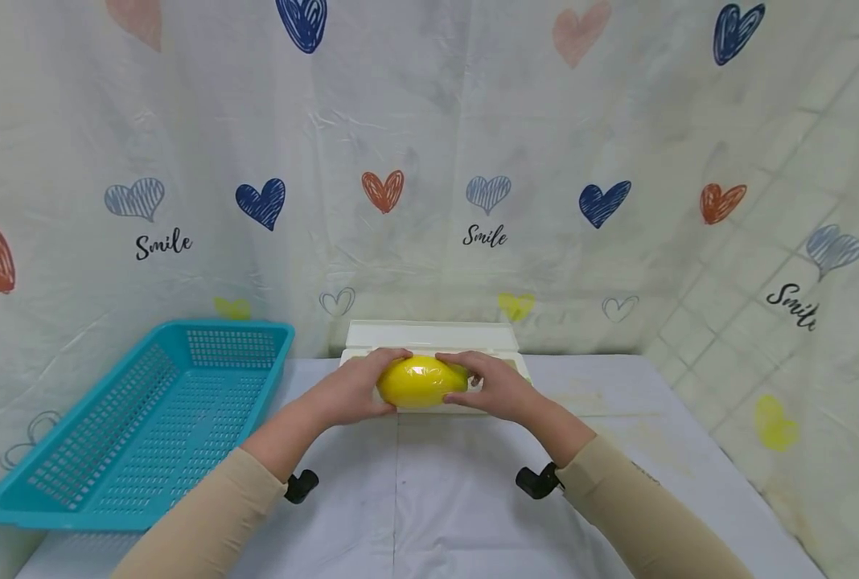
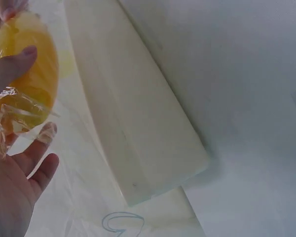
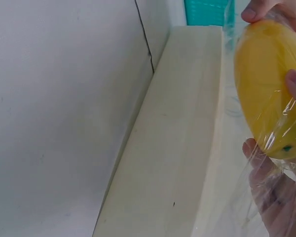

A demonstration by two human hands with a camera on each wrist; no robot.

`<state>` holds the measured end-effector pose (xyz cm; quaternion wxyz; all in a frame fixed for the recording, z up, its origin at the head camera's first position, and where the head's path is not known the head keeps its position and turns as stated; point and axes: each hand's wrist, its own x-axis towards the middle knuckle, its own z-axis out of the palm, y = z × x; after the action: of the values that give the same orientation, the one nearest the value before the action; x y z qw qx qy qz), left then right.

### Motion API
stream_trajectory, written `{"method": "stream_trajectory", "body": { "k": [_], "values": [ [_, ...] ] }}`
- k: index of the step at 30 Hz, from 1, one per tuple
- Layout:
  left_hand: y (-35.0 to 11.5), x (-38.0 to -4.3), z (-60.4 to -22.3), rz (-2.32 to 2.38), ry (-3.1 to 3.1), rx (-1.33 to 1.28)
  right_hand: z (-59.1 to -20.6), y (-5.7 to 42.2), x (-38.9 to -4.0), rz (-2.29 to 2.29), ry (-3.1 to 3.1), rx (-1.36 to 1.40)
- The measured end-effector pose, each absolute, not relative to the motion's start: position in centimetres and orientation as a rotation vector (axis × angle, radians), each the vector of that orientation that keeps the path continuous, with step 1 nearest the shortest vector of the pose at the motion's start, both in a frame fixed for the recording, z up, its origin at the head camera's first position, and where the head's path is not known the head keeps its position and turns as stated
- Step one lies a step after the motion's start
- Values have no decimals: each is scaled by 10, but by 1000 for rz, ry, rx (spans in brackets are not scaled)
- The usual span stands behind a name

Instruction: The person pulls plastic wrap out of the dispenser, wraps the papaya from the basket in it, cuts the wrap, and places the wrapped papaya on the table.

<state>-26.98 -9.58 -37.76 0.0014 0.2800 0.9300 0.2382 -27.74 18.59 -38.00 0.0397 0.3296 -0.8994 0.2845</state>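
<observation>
A yellow oval fruit (image 1: 418, 382), wrapped in clear cling film (image 3: 278, 133), is held up between both hands in front of a long white box. My left hand (image 1: 357, 390) grips its left end, the thumb lying across the film in the left wrist view. On the other end, my right hand (image 1: 500, 388) holds the fruit with thumb and fingers. Loose, wrinkled film trails from the fruit over the right fingers in the right wrist view. A small green spot shows near one end of the fruit. The white box (image 1: 433, 333) has a raised lid and is partly hidden behind the hands.
To the left, a turquoise perforated plastic basket (image 1: 279, 346) stands on the table. A white cloth (image 1: 437, 498) covers the tabletop. Behind the box hangs a white sheet (image 1: 429, 121) printed with hearts and "Smile" lettering.
</observation>
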Motion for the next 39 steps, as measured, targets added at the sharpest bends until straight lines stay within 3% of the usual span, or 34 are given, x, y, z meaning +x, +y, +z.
{"method": "stream_trajectory", "body": {
  "k": [39],
  "values": [
    [-106, -289, -329, 1111, 2678, 766, -332, 196, -291, 1222, -2832, 934]
  ]
}}
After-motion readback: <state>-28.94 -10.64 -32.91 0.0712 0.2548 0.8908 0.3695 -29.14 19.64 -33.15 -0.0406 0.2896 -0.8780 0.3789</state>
